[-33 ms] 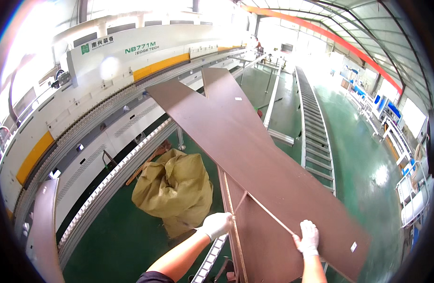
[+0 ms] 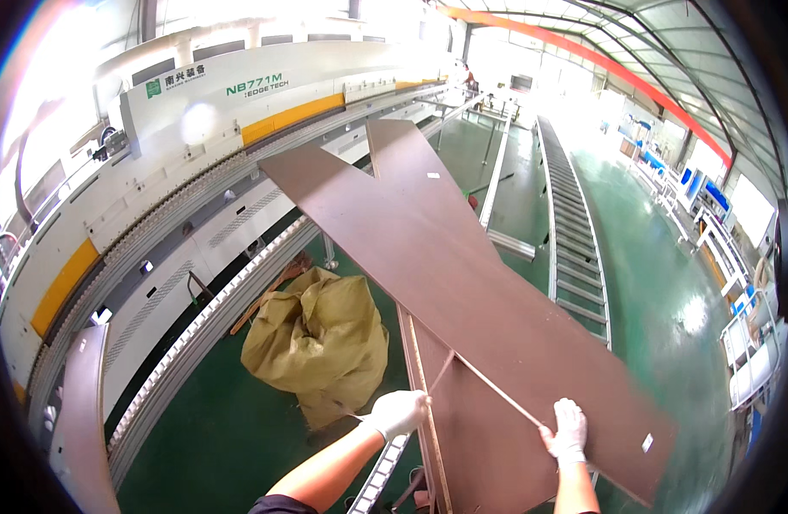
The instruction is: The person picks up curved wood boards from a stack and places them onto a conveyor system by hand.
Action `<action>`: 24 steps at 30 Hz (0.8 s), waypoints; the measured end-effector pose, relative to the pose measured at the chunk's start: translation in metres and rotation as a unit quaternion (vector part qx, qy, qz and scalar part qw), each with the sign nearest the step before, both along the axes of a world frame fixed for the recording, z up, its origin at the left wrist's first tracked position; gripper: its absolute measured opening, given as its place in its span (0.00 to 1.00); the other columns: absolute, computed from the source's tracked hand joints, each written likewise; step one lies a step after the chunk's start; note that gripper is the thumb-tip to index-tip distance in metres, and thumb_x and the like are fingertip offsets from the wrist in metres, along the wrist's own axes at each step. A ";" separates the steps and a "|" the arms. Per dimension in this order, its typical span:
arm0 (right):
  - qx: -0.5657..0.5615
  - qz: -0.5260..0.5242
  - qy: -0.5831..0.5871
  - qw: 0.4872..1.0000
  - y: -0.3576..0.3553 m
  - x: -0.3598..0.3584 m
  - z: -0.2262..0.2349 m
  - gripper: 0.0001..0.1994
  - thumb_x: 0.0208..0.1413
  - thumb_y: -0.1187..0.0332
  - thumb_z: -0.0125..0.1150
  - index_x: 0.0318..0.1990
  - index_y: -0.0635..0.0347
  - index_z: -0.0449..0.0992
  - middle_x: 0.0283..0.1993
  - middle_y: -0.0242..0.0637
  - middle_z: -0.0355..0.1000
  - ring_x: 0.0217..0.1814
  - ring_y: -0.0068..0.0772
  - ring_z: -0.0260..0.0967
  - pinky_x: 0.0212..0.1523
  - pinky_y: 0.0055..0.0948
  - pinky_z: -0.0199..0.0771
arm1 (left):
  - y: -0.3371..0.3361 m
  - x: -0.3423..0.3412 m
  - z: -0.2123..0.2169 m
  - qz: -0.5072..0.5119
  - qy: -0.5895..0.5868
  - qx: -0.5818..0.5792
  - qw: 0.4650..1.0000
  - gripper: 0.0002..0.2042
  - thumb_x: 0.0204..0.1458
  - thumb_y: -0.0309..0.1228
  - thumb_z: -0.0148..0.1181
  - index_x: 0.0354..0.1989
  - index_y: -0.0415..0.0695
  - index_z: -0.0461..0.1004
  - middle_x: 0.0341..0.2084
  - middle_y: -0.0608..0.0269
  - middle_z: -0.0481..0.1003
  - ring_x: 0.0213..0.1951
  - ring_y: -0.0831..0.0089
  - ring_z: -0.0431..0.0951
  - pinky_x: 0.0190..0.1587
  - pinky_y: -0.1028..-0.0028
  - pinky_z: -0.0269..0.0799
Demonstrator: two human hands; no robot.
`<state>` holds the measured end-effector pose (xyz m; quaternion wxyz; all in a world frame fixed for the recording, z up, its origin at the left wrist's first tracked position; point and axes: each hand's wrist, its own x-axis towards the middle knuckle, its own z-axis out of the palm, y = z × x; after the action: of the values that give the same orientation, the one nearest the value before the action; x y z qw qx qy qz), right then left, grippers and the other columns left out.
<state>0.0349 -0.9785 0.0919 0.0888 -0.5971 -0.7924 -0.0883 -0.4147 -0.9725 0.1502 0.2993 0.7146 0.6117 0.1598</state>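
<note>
My left hand (image 2: pixel 400 413), in a white glove, is closed on a thin brown edging strip (image 2: pixel 442 374), beside the near panel's left edge. The strip runs slanting from these fingers to the edge of a long brown panel (image 2: pixel 488 300), and a short end sticks out behind the hand. That long panel lies crosswise over another brown panel (image 2: pixel 488 428), and its near edge shows as a pale line. My right hand (image 2: pixel 569 431), also gloved, rests on the long panel with fingers stretched out and the thumb at that pale edge.
A yellow-green woven sack (image 2: pixel 321 343) sits on the green floor at left. Beyond it runs a long white machine (image 2: pixel 197 120) with a conveyor rail. A brown panel (image 2: pixel 78 403) lies at far left. A roller conveyor (image 2: pixel 574 240) stretches away on the right.
The long panel has turned very slightly, its far end shifting left. Both hands have moved a little to the right, with the strip still running from the left hand to the panel edge.
</note>
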 end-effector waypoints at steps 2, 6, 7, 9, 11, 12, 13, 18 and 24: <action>-0.019 -0.019 -0.005 1.000 -0.014 0.026 -0.002 0.43 0.43 0.50 0.69 0.65 0.65 0.65 0.70 0.54 0.60 0.74 0.57 0.53 0.74 0.55 0.49 | -0.029 0.012 -0.016 -0.048 -0.008 0.035 0.998 0.15 0.63 0.42 0.49 0.36 0.44 0.78 0.29 0.47 0.80 0.34 0.46 0.81 0.38 0.53 0.76; -0.123 0.073 0.003 0.990 -0.030 -0.020 0.029 0.46 0.44 0.45 0.70 0.67 0.64 0.63 0.71 0.54 0.57 0.76 0.59 0.48 0.76 0.57 0.42 | -0.087 0.061 0.002 -0.137 -0.068 0.037 0.988 0.15 0.63 0.42 0.51 0.38 0.43 0.77 0.27 0.48 0.79 0.34 0.45 0.81 0.39 0.52 0.76; -0.122 0.111 -0.005 0.986 -0.024 -0.050 0.032 0.46 0.44 0.45 0.70 0.67 0.63 0.63 0.71 0.53 0.57 0.76 0.58 0.48 0.76 0.57 0.42 | -0.095 0.075 0.000 -0.155 -0.064 -0.001 0.986 0.15 0.63 0.42 0.51 0.37 0.43 0.77 0.26 0.48 0.79 0.34 0.45 0.81 0.39 0.52 0.75; -0.105 0.171 -0.029 0.979 -0.010 -0.106 0.030 0.45 0.44 0.45 0.70 0.67 0.62 0.64 0.71 0.51 0.58 0.76 0.56 0.48 0.77 0.56 0.41 | -0.102 0.081 0.007 -0.202 -0.047 -0.040 0.977 0.15 0.63 0.41 0.51 0.36 0.43 0.76 0.25 0.47 0.78 0.31 0.46 0.80 0.37 0.52 0.75; -0.108 0.213 -0.074 0.968 -0.006 -0.149 0.036 0.45 0.41 0.46 0.72 0.67 0.59 0.65 0.72 0.47 0.58 0.77 0.53 0.47 0.78 0.56 0.39 | -0.106 0.074 -0.011 -0.208 -0.031 -0.045 0.976 0.15 0.63 0.41 0.50 0.35 0.43 0.75 0.26 0.46 0.78 0.31 0.46 0.80 0.36 0.53 0.76; -0.107 0.232 -0.066 0.965 -0.009 -0.154 0.040 0.45 0.41 0.46 0.72 0.67 0.59 0.65 0.72 0.47 0.58 0.77 0.53 0.47 0.78 0.56 0.39 | -0.107 0.067 -0.023 -0.220 -0.018 -0.051 0.974 0.15 0.63 0.41 0.49 0.35 0.42 0.75 0.26 0.45 0.78 0.30 0.46 0.80 0.35 0.54 0.76; -0.118 0.236 -0.067 0.962 -0.011 -0.151 0.044 0.46 0.41 0.45 0.72 0.67 0.58 0.64 0.73 0.47 0.57 0.78 0.52 0.46 0.78 0.56 0.39 | -0.107 0.062 -0.033 -0.216 0.006 -0.061 0.974 0.15 0.62 0.41 0.50 0.38 0.40 0.74 0.25 0.45 0.78 0.28 0.49 0.81 0.33 0.54 0.76; -0.111 0.202 -0.051 0.972 -0.004 -0.129 0.027 0.51 0.34 0.45 0.77 0.67 0.60 0.64 0.74 0.50 0.54 0.79 0.54 0.43 0.79 0.57 0.36 | -0.101 0.072 -0.037 -0.088 -0.360 -0.357 0.857 0.18 0.62 0.47 0.52 0.45 0.41 0.70 0.31 0.59 0.75 0.28 0.69 0.78 0.28 0.68 0.76; -0.123 0.250 0.067 0.958 0.003 -0.113 0.025 0.36 0.49 0.59 0.63 0.66 0.66 0.65 0.74 0.55 0.56 0.79 0.60 0.46 0.78 0.57 0.35 | -0.073 0.123 -0.079 -0.060 -0.404 -0.344 0.845 0.15 0.62 0.41 0.50 0.43 0.40 0.72 0.28 0.59 0.74 0.25 0.70 0.75 0.26 0.67 0.74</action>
<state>-0.0777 -0.9755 0.1164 0.0866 -0.3910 -0.9132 0.0753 -0.2917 -1.0458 0.0715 0.7558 0.4733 0.4082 0.1951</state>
